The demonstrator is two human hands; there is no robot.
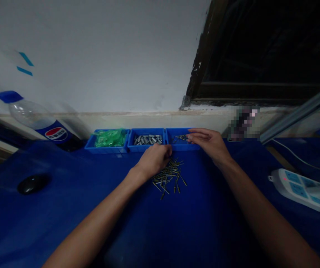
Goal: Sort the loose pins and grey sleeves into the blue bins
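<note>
- Head view: the loose metal pins point(171, 172) lie in a heap on the near side of the right-hand blue tray point(184, 147), their long axes pointing many ways.
- The left hand point(154, 159) is the nearer to the heap, at its far-left side, near the tray's front left corner; its fingers curl in, and I cannot tell whether they pinch a pin.
- The right hand point(207, 141) reaches over the tray's right end, fingers extended and loosely parted.
- More pins point(180, 138) lie inside the tray.
</note>
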